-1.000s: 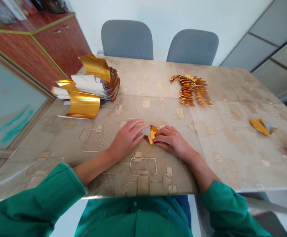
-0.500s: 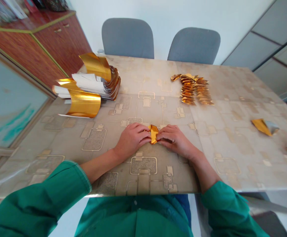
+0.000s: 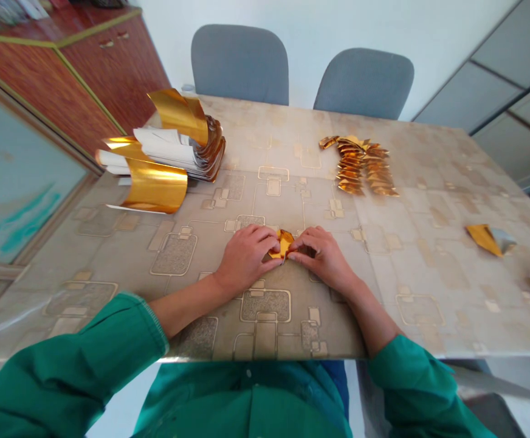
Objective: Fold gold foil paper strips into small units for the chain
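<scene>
A small folded piece of gold foil paper [image 3: 285, 242] is held just above the patterned tablecloth, in front of my body. My left hand [image 3: 249, 254] pinches its left side between thumb and fingers. On the right edge, my right hand [image 3: 320, 257] grips the paper with thumb and fingertips, closed near its lower corner. Fingers cover both ends of the piece, so only its shiny middle shows.
A stack of gold and white paper sheets [image 3: 169, 152] lies at the back left, some curling up. Folded gold pieces [image 3: 358, 164] stand in rows at the back right. A gold-and-silver scrap [image 3: 486, 238] lies far right. Two grey chairs [image 3: 240, 64] stand behind the table [image 3: 429, 243].
The right thumb and fingers have shifted on the folded paper, and its lower right corner looks bent. The left thumb has moved in along the near edge. The view has tilted slightly.
</scene>
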Motion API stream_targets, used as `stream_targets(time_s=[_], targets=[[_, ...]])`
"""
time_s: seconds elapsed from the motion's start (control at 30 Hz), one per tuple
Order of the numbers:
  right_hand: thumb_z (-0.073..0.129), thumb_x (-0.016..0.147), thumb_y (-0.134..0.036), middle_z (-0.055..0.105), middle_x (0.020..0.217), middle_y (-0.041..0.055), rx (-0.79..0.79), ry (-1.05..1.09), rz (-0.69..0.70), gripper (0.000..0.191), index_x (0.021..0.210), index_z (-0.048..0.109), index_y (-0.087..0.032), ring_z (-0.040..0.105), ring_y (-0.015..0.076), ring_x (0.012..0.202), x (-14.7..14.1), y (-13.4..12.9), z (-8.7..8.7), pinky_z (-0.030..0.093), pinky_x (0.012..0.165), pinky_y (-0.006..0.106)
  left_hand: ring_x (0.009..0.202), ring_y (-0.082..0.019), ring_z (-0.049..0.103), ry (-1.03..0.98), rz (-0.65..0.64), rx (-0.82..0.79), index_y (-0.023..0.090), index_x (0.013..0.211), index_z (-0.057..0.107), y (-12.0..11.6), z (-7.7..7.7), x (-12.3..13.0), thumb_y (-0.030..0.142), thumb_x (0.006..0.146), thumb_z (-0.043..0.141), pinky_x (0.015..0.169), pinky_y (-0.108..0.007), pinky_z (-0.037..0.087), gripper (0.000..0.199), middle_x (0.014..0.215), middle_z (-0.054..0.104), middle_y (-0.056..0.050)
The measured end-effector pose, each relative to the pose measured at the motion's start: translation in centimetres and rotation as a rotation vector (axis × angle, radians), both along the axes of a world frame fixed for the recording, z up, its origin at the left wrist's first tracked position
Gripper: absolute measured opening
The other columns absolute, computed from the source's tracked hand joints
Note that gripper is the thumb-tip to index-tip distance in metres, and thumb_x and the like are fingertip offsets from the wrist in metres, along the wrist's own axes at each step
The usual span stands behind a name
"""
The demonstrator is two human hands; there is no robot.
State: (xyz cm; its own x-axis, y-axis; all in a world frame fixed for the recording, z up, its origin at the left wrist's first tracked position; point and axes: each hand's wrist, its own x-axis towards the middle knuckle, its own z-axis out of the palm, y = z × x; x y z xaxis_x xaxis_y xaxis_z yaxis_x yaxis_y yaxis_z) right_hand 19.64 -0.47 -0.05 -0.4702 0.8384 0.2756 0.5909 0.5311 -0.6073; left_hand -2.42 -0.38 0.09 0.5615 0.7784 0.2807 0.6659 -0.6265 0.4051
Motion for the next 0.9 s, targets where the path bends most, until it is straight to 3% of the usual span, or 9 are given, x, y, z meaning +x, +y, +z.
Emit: stream_targets(time_s=[0.37,0.67,0.9], targets=[[0.062,0.095,-0.028,0.066,0.080,0.0014,-0.092,0.020,0.094,0.012,0.087,0.068,-0.021,0.056,0.0162,0.077,0.4,0.3,0.5,0.038,0.075,0.031,0.108,-0.025,0.056,-0.026,-0.007,-0.091,0.020,0.097,0.066,-0.1,0.1,-0.3,0.036,0.082,0.078,0.092,-0.041,0.045,0.025,0.115,0.066,-0.005],[0.064,0.090,-0.025,0.062,0.076,0.0017,-0.013,-0.106,-0.091,0.012,0.079,0.064,-0.022,0.053,0.0179,0.076,-0.8,-0.2,-0.5,0.036,0.072,0.032,0.108,-0.026,0.056,-0.040,-0.007,-0.125,0.021,0.093,0.066,0.1,0.4,-0.3,0.031,0.080,0.079,0.092,-0.041,0.045,0.021,0.115,0.066,-0.003],[0.067,0.084,-0.020,0.062,0.078,0.0022,0.046,-0.223,-0.149,0.011,0.077,0.058,-0.022,0.052,0.0193,0.076,-1.3,-0.4,-0.3,0.034,0.070,0.033,0.109,-0.026,0.056,-0.059,-0.008,-0.156,0.022,0.093,0.067,0.1,0.4,-0.4,0.028,0.079,0.078,0.094,-0.043,0.045,0.019,0.116,0.065,-0.004]])
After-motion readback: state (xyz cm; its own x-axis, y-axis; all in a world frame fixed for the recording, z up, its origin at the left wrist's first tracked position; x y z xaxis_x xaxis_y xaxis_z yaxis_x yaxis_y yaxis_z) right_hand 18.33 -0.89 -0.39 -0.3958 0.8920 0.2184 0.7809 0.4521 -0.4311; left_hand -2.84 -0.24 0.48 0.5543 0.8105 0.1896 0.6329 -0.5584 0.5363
